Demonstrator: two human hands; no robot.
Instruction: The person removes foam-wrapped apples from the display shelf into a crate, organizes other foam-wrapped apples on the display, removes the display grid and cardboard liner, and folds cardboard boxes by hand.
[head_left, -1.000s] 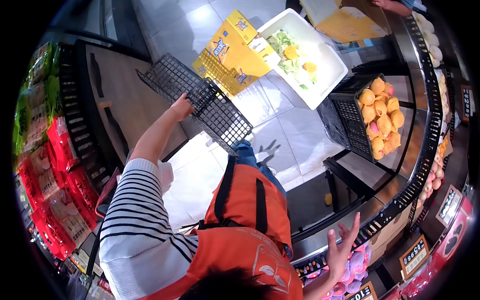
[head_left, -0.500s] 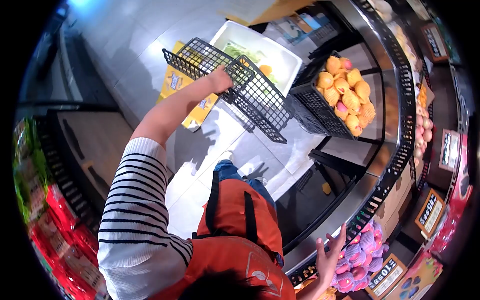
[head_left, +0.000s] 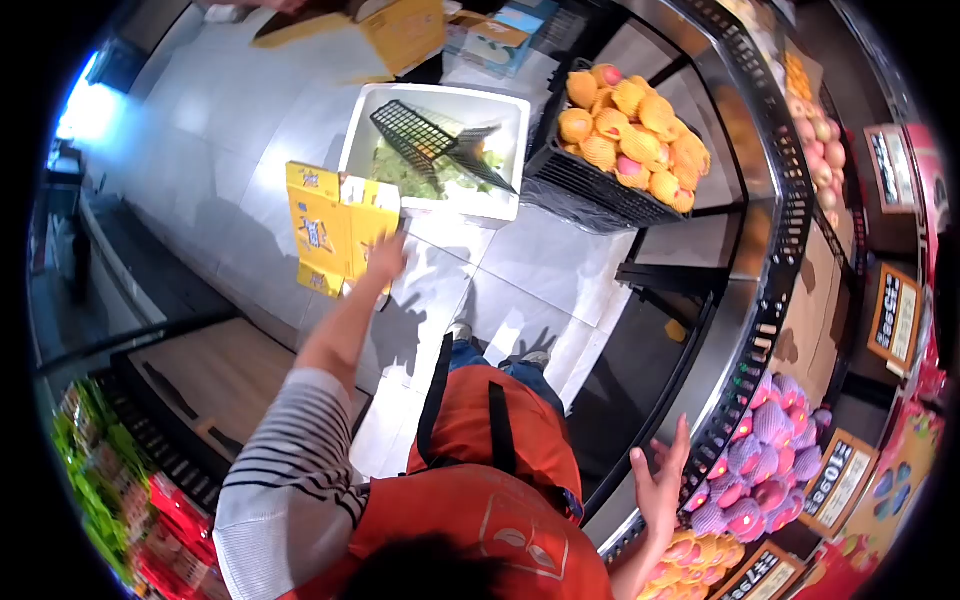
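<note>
My left hand (head_left: 386,258) is stretched out over the floor beside a flattened yellow cardboard box (head_left: 345,225), slightly blurred, with nothing in it. A white foam bin (head_left: 437,96) stands just beyond. Inside that bin, a black plastic grid divider (head_left: 412,132) leans tilted on green leafy scraps (head_left: 405,172). Near the metal shelf edge, my right hand (head_left: 660,490) is open with fingers spread, next to fruit in purple foam nets (head_left: 765,455).
A black crate (head_left: 600,190) piled with fruit in orange nets (head_left: 630,125) stands right of the bin. Another yellow carton (head_left: 400,35) and a person's hand (head_left: 280,4) are at the top. Price signs (head_left: 840,480) line the right shelf. Red and green packets (head_left: 100,450) sit at left.
My left hand has let go of the black grid divider, which now lies in the white bin. The hand has drawn back toward me. My right hand stays open near the shelf edge.
</note>
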